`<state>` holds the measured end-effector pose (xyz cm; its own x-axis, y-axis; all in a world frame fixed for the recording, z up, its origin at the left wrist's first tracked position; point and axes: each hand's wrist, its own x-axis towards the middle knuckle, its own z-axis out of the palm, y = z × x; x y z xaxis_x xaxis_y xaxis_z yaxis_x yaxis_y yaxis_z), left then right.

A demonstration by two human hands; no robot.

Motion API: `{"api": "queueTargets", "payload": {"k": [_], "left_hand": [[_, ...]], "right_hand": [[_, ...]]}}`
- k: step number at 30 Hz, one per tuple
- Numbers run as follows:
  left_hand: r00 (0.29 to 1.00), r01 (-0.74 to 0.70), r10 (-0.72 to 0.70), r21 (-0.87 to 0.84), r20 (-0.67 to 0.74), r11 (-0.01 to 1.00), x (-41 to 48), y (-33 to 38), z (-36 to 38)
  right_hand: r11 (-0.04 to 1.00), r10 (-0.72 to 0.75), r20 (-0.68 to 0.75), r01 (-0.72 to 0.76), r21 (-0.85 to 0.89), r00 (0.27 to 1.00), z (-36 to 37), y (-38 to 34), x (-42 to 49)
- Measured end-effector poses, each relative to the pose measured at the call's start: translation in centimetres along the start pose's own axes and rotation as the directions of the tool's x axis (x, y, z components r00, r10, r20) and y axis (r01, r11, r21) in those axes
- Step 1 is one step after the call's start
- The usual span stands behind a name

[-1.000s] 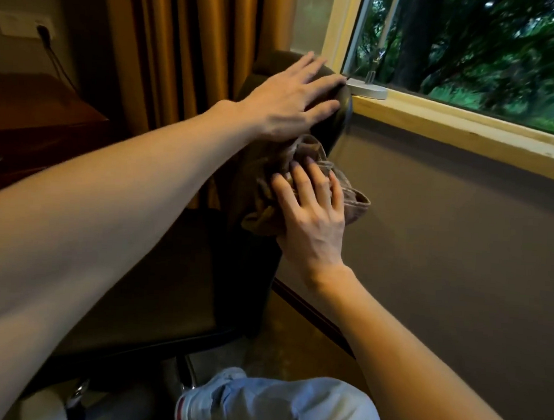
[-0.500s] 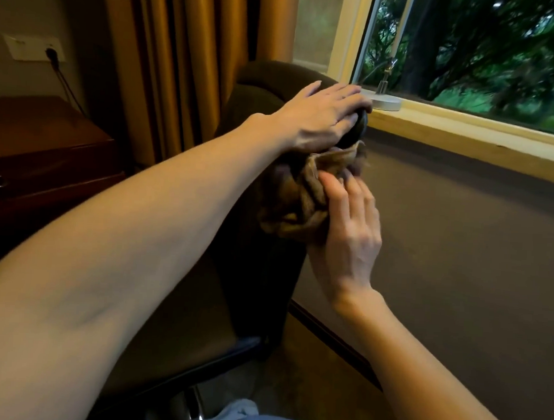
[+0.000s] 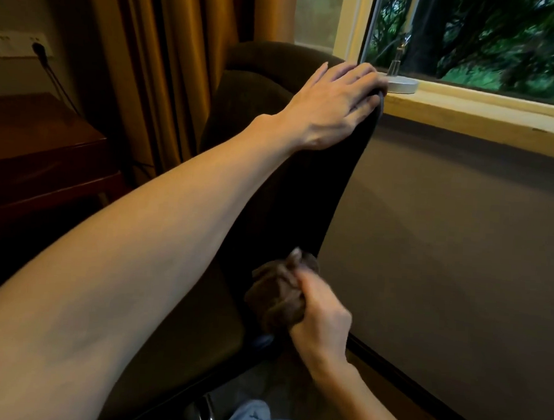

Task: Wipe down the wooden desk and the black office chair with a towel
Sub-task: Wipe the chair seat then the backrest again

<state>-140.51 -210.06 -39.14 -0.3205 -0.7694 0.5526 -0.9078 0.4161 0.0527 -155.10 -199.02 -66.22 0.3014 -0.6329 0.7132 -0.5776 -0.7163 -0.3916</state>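
The left hand (image 3: 335, 107) lies flat with fingers spread loosely over the top edge of the black office chair (image 3: 301, 204) backrest, at about 1 o'clock in the view. At 5 o'clock the right hand (image 3: 321, 324) grips a bunched brown towel (image 3: 274, 299), its fingers curled round the cloth and pressing it against the lower part of the backrest. The wooden surface (image 3: 38, 139) stands at 9 o'clock, well apart from both hands, with ochre curtains (image 3: 168, 59) at 11 o'clock and a pale window sill (image 3: 467, 110) at 2 o'clock.
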Motion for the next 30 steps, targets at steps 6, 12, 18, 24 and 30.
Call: {"api": "queueTargets", "payload": {"k": [6, 12, 18, 24, 30], "left_hand": [[0.999, -0.020, 0.020, -0.001, -0.037, 1.000, -0.7, 0.1, 0.2], [1.000, -0.012, 0.012, 0.124, -0.006, 0.992, -0.1, -0.2, 0.5], [0.998, 0.067, -0.065, 0.127, -0.015, 0.990, 0.3, 0.5, 1.4], [0.997, 0.076, -0.077, 0.152, 0.007, 0.986, -1.3, 1.7, 0.8], [0.999, -0.025, 0.032, 0.168, -0.039, 0.985, -2.2, 1.3, 0.6]], "right_hand": [[0.999, 0.008, -0.399, 0.007, 0.038, 0.917, -0.9, -4.5, 7.9], [0.964, 0.010, 0.013, -0.006, -0.266, 1.000, 6.3, -2.3, -1.0], [0.963, 0.036, 0.381, 0.070, -0.262, 0.924, 3.6, 1.1, -2.6], [0.997, -0.075, -0.165, 0.069, -0.041, 0.984, 0.2, -1.4, -0.6], [0.973, -0.186, -0.080, 0.172, -0.155, 0.979, 6.3, -1.7, -1.3]]}}
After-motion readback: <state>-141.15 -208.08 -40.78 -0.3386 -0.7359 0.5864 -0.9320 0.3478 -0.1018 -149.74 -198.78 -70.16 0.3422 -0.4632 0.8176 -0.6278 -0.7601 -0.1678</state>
